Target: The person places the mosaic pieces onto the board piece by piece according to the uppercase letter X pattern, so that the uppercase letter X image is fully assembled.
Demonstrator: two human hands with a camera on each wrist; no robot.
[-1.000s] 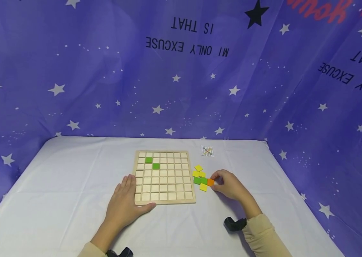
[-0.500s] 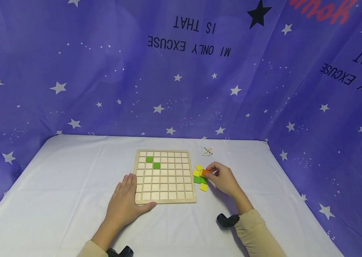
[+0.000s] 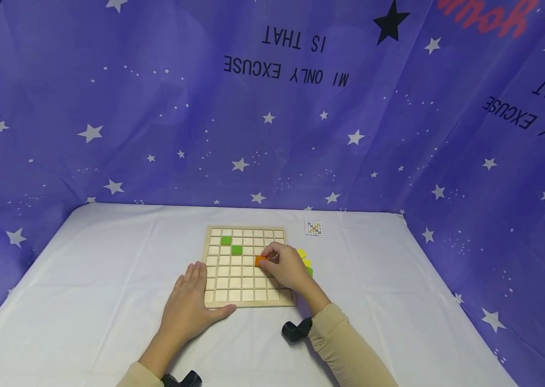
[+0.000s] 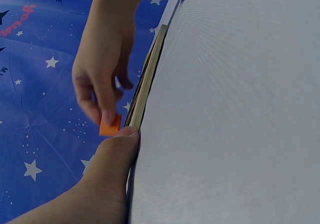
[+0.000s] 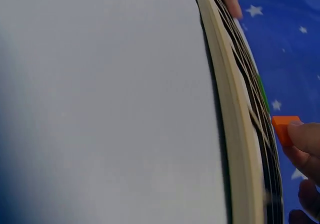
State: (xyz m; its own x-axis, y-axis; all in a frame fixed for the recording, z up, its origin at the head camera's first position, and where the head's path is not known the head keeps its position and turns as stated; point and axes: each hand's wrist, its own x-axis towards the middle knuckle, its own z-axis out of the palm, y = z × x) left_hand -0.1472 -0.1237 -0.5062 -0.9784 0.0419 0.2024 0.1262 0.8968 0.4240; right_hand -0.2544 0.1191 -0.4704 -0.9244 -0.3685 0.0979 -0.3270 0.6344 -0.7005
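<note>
Pinched between the thumb and fingertips of the right hand (image 3: 286, 269), an orange tile (image 3: 260, 260) was held just above the middle cells of the wooden grid board (image 3: 249, 301), to the right of and a row below the two green tiles (image 3: 231, 245) already seated in their cells. A misplacement could be judged likely if the tile were lowered askew, since the cell walls are narrow and a corner could be caught on a divider, leaving the tile tilted rather than flat; the board could also be nudged if it were pressed off-centre. The right wrist was bent inward over the board, the forearm crossing its near right corner. The left hand (image 3: 187, 306) was laid flat on the white table (image 3: 84, 279) with fingers straight, gripping nothing, its thumb pressed along the board's near left edge. Spare yellow and green tiles (image 3: 305, 260) were left beside the board, partly hidden behind the right hand.
</note>
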